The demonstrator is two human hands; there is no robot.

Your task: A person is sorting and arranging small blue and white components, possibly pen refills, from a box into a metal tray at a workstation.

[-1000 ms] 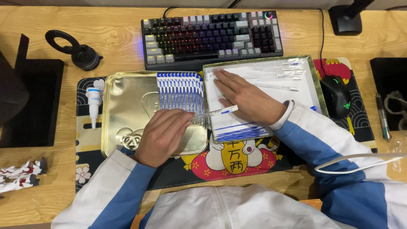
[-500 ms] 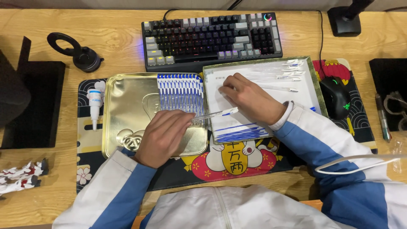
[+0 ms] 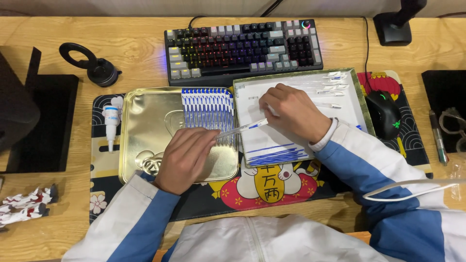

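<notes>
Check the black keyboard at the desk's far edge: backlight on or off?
On. The black keyboard shows rainbow-coloured glow between its keys, with blue light spilling at its left edge.

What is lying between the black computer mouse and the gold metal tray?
In the head view, a white shallow box with loose blue-and-white wrapped sticks lies between the black computer mouse and the gold metal tray; the right hand rests inside it.
</notes>
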